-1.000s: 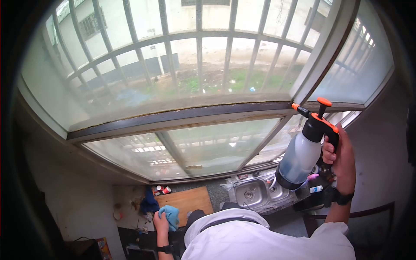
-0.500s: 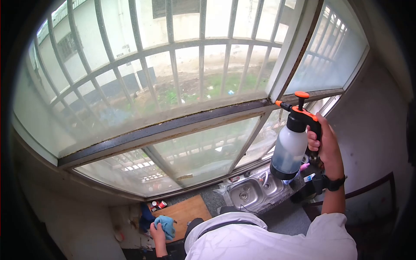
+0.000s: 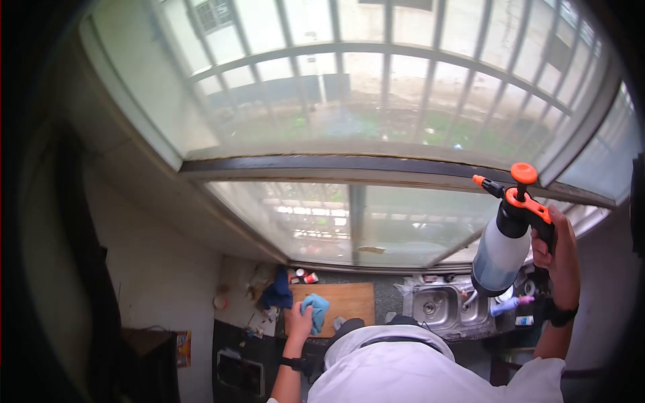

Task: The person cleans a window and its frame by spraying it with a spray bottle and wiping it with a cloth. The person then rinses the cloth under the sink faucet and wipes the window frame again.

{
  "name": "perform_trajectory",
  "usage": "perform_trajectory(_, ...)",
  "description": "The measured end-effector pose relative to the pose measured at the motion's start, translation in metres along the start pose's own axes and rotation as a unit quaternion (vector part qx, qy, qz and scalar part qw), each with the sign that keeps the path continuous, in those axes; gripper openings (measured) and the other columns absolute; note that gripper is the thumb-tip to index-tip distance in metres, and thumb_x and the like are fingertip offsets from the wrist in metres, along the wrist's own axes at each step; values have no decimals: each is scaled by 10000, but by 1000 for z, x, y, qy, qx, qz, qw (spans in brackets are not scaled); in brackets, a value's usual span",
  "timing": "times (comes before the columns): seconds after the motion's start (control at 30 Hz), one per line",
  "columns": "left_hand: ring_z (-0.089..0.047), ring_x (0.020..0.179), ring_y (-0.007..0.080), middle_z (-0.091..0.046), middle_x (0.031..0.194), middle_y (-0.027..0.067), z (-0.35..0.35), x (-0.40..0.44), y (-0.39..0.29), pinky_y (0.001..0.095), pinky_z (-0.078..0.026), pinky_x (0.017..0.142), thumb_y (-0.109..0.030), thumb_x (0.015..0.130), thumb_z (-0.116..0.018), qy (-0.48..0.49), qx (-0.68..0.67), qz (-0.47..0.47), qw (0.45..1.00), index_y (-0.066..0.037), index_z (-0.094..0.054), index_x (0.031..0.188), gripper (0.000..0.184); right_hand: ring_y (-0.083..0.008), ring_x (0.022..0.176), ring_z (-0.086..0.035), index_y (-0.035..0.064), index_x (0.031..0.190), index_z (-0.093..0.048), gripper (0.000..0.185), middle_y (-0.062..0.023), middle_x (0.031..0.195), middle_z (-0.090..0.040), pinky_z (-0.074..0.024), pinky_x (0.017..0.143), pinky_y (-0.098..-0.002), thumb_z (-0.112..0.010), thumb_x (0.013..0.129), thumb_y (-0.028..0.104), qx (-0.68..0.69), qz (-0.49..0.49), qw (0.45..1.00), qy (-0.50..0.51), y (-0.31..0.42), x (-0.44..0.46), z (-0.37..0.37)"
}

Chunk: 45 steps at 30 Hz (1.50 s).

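Note:
My right hand [image 3: 552, 245] is closed around the black handle of a pump spray bottle [image 3: 500, 252]. The bottle has a translucent white body with liquid in its lower part, an orange pump knob and an orange nozzle aimed left. It is held up in front of the window [image 3: 376, 114], tilted a little. Down at the lower left, my left hand [image 3: 299, 321] grips a crumpled blue cloth [image 3: 315, 311] above the wooden board [image 3: 353, 295]. Some of the left fingers are hidden by the cloth.
A double metal sink [image 3: 437, 305] sits in the counter below the window. Small red-and-white containers [image 3: 310, 277] and a dark blue cloth [image 3: 277, 290] lie by the board. Bottles [image 3: 505, 306] stand right of the sink. A dark frame rail [image 3: 322, 163] crosses the window.
My view has swung to the left, so the window, sink and board appear shifted right and more level. Both hands still hold the spray bottle and the blue cloth.

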State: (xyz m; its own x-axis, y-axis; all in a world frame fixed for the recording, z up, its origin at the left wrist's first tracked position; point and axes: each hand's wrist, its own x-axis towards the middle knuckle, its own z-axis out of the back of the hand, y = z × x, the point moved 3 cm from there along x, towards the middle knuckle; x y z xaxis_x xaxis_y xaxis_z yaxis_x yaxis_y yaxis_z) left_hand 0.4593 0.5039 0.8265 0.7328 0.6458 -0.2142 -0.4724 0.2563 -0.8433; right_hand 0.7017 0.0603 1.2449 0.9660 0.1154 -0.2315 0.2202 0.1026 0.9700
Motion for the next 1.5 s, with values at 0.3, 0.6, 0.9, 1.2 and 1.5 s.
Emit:
perform_trajectory(0.3,-699,867,262,-708,911,159,39,-30,29,393,-533,766,-352,886,-701,-52,26,56,997,8,-652,1006,382,-33,424,-368,32,824,-553,485,31,571,-454,-276,392,-210,-493,1015,474,17,7,960,278,17,12,-229)
perform_trajectory(0.6,-700,725,219,-714,759,157,80,-79,113,373,-521,680,-393,903,-689,-101,-12,136,985,44,-717,902,438,-40,445,-374,42,843,-553,419,37,596,-456,-271,404,-206,-486,1026,413,73,7,897,435,16,7,-415)
perform_trajectory(0.9,-607,655,110,-678,693,110,107,-110,132,346,-486,616,-359,921,-675,-163,-70,157,971,43,-703,868,407,-52,464,-372,45,882,-536,289,27,636,-476,-268,415,-226,-469,1015,293,124,12,902,414,14,15,-501)
perform_trajectory(1.2,-472,588,146,-541,611,114,147,-83,116,397,-385,549,-290,999,-570,-272,-49,87,957,26,-531,750,403,-50,442,-403,34,875,-550,377,26,605,-466,-297,398,-217,-500,1009,383,111,13,925,364,6,26,-459)
perform_trajectory(1.5,-622,1017,173,-648,1106,61,174,-10,61,363,-513,863,-259,1010,-579,-179,-501,142,835,-40,-601,1146,259,-29,409,-374,26,867,-556,435,32,572,-454,-261,371,-197,-508,997,438,66,39,979,187,1,3,-314)
